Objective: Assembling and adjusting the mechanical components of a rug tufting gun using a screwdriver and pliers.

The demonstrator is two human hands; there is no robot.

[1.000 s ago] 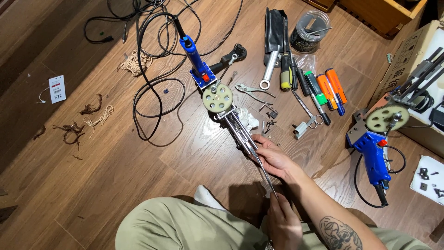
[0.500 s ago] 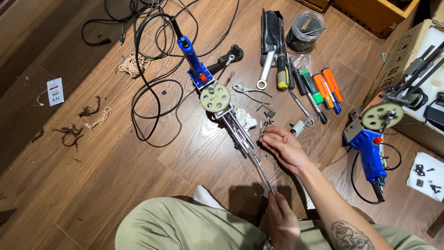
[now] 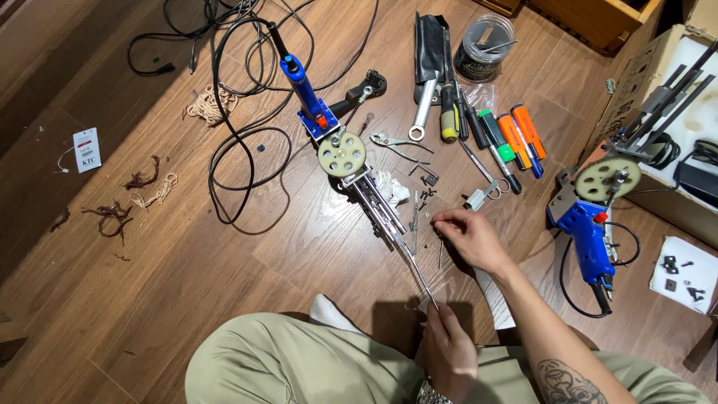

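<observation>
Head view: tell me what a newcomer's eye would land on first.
The blue-handled power tool with a round cream gear wheel lies mid-floor, its long needle pinched at the tip by the left hand, while the right hand reaches among small screws beside it. A second blue tool lies at the right by a cardboard box. Above, a row of screwdrivers and markers fans out beside tangled black cable.

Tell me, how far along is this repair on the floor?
Midway, it seems. Done: tools are laid out and small screws lie loose beside the blue tufting gun. In hand: the left hand pinches its long needle rod, while the right hand fingers a tiny part. Left: the loose screws, and a second blue gun lying untouched.
</observation>
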